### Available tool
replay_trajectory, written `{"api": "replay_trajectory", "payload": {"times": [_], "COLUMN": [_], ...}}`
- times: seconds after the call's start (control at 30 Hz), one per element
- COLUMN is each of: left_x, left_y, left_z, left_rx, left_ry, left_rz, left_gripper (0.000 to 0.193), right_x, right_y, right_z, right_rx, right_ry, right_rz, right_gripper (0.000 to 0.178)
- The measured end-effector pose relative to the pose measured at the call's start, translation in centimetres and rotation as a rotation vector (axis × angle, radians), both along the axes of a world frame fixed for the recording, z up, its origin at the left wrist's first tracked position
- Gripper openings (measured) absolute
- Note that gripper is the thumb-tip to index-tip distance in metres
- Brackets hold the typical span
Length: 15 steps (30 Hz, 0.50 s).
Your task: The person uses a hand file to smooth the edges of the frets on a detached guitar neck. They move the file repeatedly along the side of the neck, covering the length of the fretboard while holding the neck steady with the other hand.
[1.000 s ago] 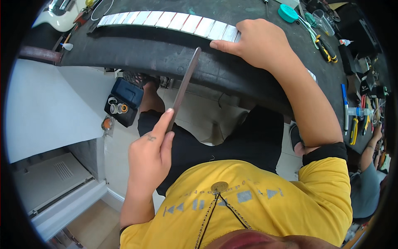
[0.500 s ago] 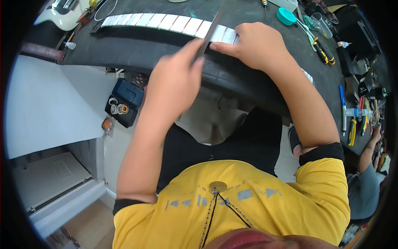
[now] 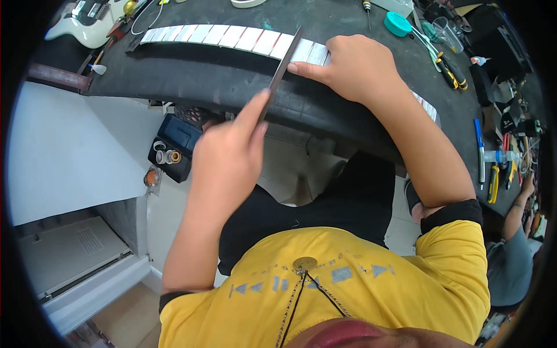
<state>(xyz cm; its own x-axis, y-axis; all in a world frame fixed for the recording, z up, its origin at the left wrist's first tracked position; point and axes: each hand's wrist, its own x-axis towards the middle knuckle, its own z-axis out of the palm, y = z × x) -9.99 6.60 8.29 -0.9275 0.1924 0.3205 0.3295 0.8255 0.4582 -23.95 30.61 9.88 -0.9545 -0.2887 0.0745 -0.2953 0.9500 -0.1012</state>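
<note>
A long guitar neck (image 3: pixel 232 37) lies across the worktop's near edge, its face covered with white-silver strips between thin crosswise fret lines. My left hand (image 3: pixel 229 153) is closed on one end of a narrow dark metal file (image 3: pixel 284 65). The file slants across the neck, its far tip past the neck's far side, while the hand sits this side of the table edge. Around the neck, to the right of the file, my right hand (image 3: pixel 362 66) is closed, thumb along the near side. The fingers' undersides are hidden. Another striped part shows beyond my right forearm.
Pliers (image 3: pixel 449 71), a turquoise round container (image 3: pixel 397 24) and a blue pen (image 3: pixel 479 152) lie on the right. A white guitar body (image 3: pixel 87 26) sits at far left. Below the edge stands an open black box (image 3: pixel 174 148) with rolls. Another person's arm (image 3: pixel 513 211) shows at right.
My left hand has drawn the file back toward me and a little left across the neck. My right hand stays on the neck, and the view has shifted slightly.
</note>
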Motion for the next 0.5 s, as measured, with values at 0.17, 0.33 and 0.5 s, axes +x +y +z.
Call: {"api": "replay_trajectory", "payload": {"times": [0.17,0.33,0.5], "left_x": [-7.8,3.0,9.0], "left_y": [3.2,-0.2,-2.7], "left_z": [1.1,-1.0,0.0], "left_rx": [-0.021,-0.004,-0.079], "left_ry": [0.021,-0.028,-0.146], "left_rz": [0.033,0.025,0.049], "left_gripper": [0.041,0.058,0.063], "right_x": [-0.1,-0.1,-0.1], "right_y": [-0.3,0.6,0.2], "right_z": [0.1,-0.2,-0.2], "right_rx": [-0.010,0.003,-0.013], "right_ry": [0.050,-0.018,0.020], "right_rz": [0.023,-0.032,-0.005], "right_gripper": [0.092,0.093,0.092]}}
